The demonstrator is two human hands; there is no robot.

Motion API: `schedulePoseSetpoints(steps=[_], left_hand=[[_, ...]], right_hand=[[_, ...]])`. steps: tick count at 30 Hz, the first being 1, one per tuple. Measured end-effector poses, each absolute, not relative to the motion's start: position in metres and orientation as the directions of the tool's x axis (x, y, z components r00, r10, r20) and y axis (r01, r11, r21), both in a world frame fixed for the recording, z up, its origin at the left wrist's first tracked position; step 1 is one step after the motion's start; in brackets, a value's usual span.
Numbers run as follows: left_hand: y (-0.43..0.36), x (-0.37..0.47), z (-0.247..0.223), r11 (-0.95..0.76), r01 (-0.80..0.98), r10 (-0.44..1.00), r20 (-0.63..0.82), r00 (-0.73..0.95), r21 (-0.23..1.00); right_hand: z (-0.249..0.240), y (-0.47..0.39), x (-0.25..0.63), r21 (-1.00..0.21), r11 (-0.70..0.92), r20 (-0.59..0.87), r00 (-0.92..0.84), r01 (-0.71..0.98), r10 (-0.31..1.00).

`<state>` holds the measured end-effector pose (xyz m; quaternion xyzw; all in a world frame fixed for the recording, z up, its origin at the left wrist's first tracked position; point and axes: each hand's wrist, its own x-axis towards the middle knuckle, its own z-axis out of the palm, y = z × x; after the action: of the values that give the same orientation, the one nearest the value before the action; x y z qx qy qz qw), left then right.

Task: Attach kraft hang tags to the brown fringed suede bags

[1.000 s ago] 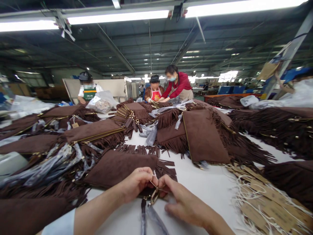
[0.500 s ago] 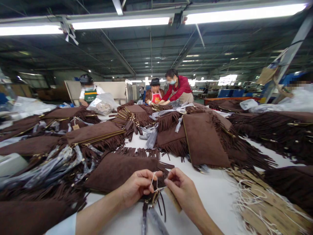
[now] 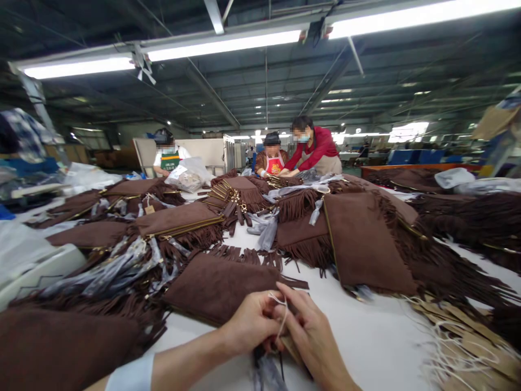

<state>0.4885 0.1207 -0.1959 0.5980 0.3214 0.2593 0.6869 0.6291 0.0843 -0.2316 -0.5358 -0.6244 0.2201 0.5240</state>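
My left hand [image 3: 252, 324] and my right hand [image 3: 311, 331] meet at the front of the white table, fingers pinched around a looped white string [image 3: 284, 317]. A brown paper tag [image 3: 292, 350] hangs partly hidden under my right hand. Below my hands is a plastic-wrapped strap [image 3: 268, 372]. Just behind them lies a brown suede bag [image 3: 223, 285] with fringe along its far side.
More fringed brown bags [image 3: 366, 239] are piled across the white table [image 3: 358, 336]. Strung paper tags [image 3: 468, 347] lie at the right front. A white plastic container [image 3: 52, 271] stands left. Several people work beyond the bags.
My hands have come together, the right one closing in on the string beside the left. The tag is now more covered. The view has turned slightly left.
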Motion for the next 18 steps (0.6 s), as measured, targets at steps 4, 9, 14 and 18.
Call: schedulePoseSetpoints(steps=[4,9,14,18], left_hand=[[0.131,0.487,-0.202,0.333,-0.101,0.845,-0.250,0.474,0.937],[0.149,0.474,-0.205,0.319,-0.267,0.925,-0.237,0.297,0.909],[0.154,0.461,-0.179,0.170,-0.194,0.932,-0.094,0.351,0.966],[0.155,0.456,-0.144,0.010,-0.140,0.899,0.052,0.434,0.990]], right_hand=[[-0.243,0.088,0.646,-0.747,0.335,0.497,0.147,0.575,0.855],[-0.241,0.078,0.665,-0.539,0.383,0.445,-0.132,0.751,0.886],[-0.224,0.067,0.654,-0.565,0.426,0.395,-0.222,0.707,0.892],[-0.222,0.065,0.640,-0.634,0.439,0.346,-0.273,0.637,0.897]])
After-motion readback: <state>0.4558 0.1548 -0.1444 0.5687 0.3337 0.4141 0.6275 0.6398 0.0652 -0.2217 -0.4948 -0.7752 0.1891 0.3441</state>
